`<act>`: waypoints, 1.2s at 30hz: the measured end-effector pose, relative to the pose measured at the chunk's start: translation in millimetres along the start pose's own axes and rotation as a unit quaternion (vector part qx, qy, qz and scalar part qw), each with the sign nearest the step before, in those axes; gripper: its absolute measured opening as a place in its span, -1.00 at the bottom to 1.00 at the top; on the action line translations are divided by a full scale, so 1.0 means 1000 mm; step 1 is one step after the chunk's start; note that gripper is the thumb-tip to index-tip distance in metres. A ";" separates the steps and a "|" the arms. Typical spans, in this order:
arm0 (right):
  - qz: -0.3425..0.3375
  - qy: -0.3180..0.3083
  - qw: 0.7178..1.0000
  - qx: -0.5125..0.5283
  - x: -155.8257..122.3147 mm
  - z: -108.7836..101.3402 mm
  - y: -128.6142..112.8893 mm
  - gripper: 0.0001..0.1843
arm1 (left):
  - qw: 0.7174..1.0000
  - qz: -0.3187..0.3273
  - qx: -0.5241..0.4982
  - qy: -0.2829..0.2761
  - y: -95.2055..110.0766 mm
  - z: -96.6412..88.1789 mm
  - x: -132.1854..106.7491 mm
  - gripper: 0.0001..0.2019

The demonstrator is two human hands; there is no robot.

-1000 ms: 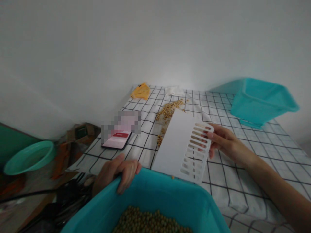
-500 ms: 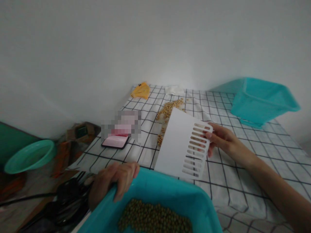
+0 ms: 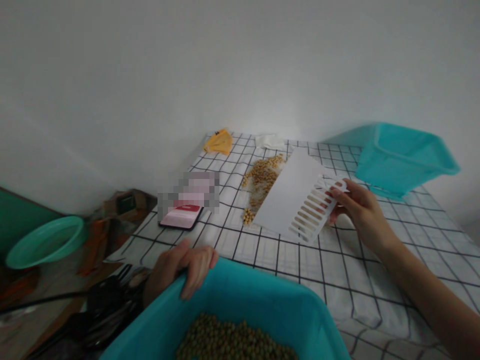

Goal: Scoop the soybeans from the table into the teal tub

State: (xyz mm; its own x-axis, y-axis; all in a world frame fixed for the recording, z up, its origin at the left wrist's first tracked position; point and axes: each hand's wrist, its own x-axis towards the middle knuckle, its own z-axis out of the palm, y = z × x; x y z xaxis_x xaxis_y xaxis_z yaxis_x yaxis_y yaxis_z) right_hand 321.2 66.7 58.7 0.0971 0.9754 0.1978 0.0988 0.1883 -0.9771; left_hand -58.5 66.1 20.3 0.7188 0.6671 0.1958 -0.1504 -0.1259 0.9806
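My left hand [image 3: 187,267] is closed over the rim of a turquoise plastic bin [image 3: 258,280] at the front edge of the table. Inside that bin lies a heap of round, brownish-green beans [image 3: 232,340]. In my right hand [image 3: 356,207] is a white plastic board [image 3: 287,187], gripped at its slotted end. The board is tilted above the checked cloth, with its plain end pointing away and left. Beside its left edge are loose yellowish beans [image 3: 264,170] on the cloth; the board hides some of the area behind it.
A second turquoise bin [image 3: 405,155] stands at the back right. At the left of the checked tablecloth [image 3: 228,240] lies a phone [image 3: 182,217]. A yellow cloth-like item [image 3: 219,142] and white tissue [image 3: 269,141] are at the back. A green basin [image 3: 47,242] sits low at left.
My right hand has moved the white board away from the near bin, back and to the right, uncovering more of the loose beans. My left hand stays on the bin's rim.
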 end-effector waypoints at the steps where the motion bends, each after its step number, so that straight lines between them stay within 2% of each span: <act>1: -0.006 0.007 1.000 0.005 0.000 0.000 0.000 -0.75 | 1.000 0.004 -0.005 -0.001 -0.001 0.000 0.001 -0.29; 3: -0.020 0.017 1.000 0.014 -0.001 0.001 0.000 -0.77 | 1.000 0.005 -0.021 0.022 -0.003 0.004 0.002 -0.29; 6: -0.039 0.032 0.999 0.017 -0.001 0.002 0.000 -0.77 | 0.993 0.000 -0.056 0.106 -0.004 0.015 0.004 -0.29; 13: -0.041 0.039 0.998 -0.014 -0.001 0.002 0.003 -0.75 | 0.983 -0.035 -0.096 0.153 -0.003 0.021 0.005 -0.29; 18: -0.035 0.008 0.999 -0.014 -0.002 0.004 0.003 -0.74 | 0.984 -0.035 -0.091 0.147 -0.003 0.020 0.005 -0.27; 33: -0.031 -0.027 0.999 -0.015 -0.005 0.006 -0.005 -0.74 | 0.982 -0.028 -0.086 0.165 -0.003 0.021 0.004 -0.28; 35: -0.032 -0.027 0.999 -0.015 -0.006 0.006 -0.004 -0.75 | 0.985 -0.032 -0.075 0.154 -0.004 0.016 0.004 -0.27; 36: -0.035 -0.027 0.999 -0.013 -0.006 0.006 -0.004 -0.75 | 0.989 -0.032 -0.067 0.130 -0.005 0.013 0.003 -0.27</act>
State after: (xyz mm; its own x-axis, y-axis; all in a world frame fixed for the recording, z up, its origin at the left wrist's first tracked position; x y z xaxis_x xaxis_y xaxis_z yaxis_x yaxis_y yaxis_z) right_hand 314.7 60.7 60.9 0.0362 0.9650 0.2598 0.1285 0.2533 -0.9588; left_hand -46.9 59.7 16.6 0.5333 0.8392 0.1063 -0.2103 0.0099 0.9776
